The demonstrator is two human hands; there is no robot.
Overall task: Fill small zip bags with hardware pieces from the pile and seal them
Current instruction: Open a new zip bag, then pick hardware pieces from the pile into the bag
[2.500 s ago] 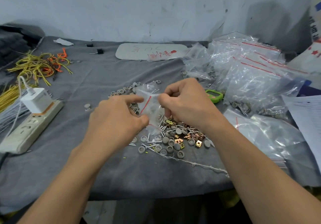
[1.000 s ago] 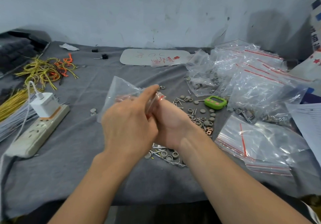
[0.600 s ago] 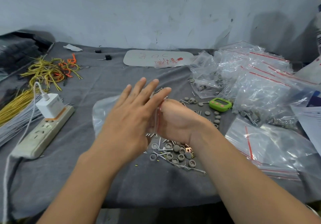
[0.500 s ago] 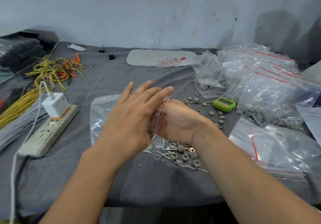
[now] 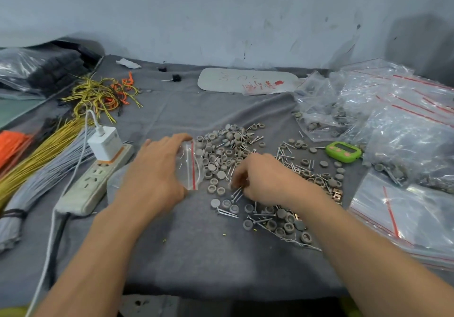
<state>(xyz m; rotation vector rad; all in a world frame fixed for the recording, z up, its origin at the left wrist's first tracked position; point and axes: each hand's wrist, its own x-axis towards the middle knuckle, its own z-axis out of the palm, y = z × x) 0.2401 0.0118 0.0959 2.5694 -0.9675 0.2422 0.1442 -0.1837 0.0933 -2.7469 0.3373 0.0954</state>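
Observation:
A small clear zip bag [image 5: 190, 166] with a red seal line stands on the grey cloth, its mouth facing right. My left hand [image 5: 157, 171] grips it from the left side. Just right of the bag spreads the pile of hardware [image 5: 228, 149]: grey round caps, silver screws and a few brass clips. My right hand [image 5: 260, 176] is down on the pile with its fingers curled, pinching a few silver screws [image 5: 237, 192] at the fingertips. More caps and screws [image 5: 282, 220] lie under and in front of my right wrist.
A white power strip [image 5: 94, 181] with a charger lies at the left beside bundles of yellow, grey and orange wires [image 5: 41, 149]. Filled and empty zip bags [image 5: 393, 125] are heaped at the right, next to a green timer [image 5: 344, 148]. A flat bag stack [image 5: 403, 216] lies near right.
Both hands came down from in front of me to the cloth. The left hand now holds the small bag on the cloth, and the right hand has reached into the pile and taken screws.

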